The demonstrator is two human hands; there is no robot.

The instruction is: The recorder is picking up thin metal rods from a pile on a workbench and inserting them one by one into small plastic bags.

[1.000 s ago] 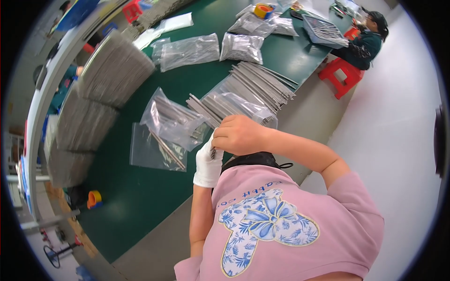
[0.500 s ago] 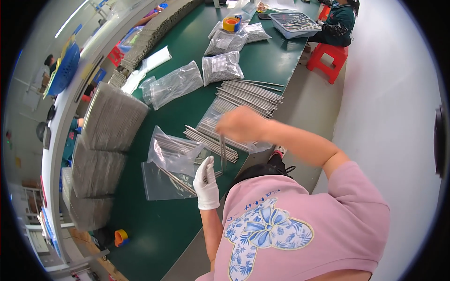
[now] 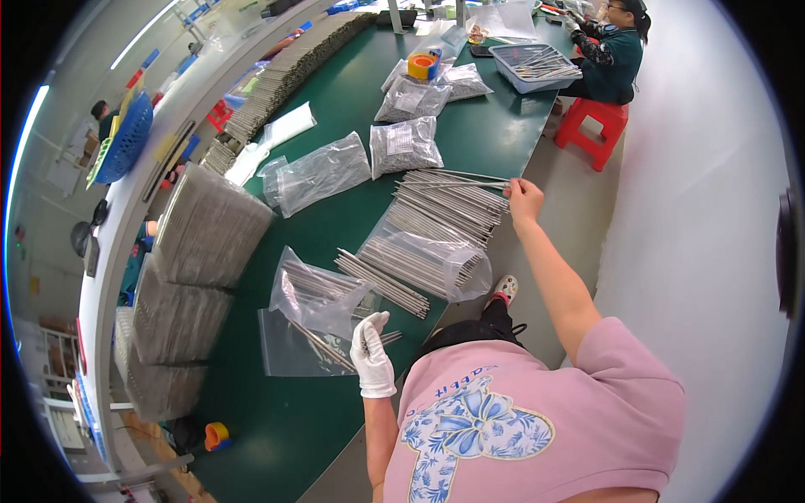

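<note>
My bare right hand (image 3: 526,201) is closed on the right end of a thin metal rod (image 3: 474,178) at the far side of a pile of similar rods (image 3: 449,205). My left hand (image 3: 371,356), in a white glove, has its fingers closed; ends of metal rods (image 3: 392,338) stick out to their right. Beside it, a clear plastic bag (image 3: 323,289) with rods in it lies over a flat clear bag (image 3: 281,348) with more rods. A smaller group of loose rods (image 3: 384,281) lies ahead of the left hand. Another clear bag (image 3: 470,268) covers the pile's near end.
On the green table (image 3: 268,436) are filled plastic bags (image 3: 404,147), a crumpled clear bag (image 3: 323,176) and a tape roll (image 3: 423,65). Stacked grey sheets (image 3: 210,222) line the left. A co-worker (image 3: 612,63) sits on a red stool (image 3: 593,130) by a blue basket (image 3: 537,67).
My right hand has moved away from above the near rods, off to the right and farther out, and now grips a rod at the pile's far end. My left hand stays by the bags.
</note>
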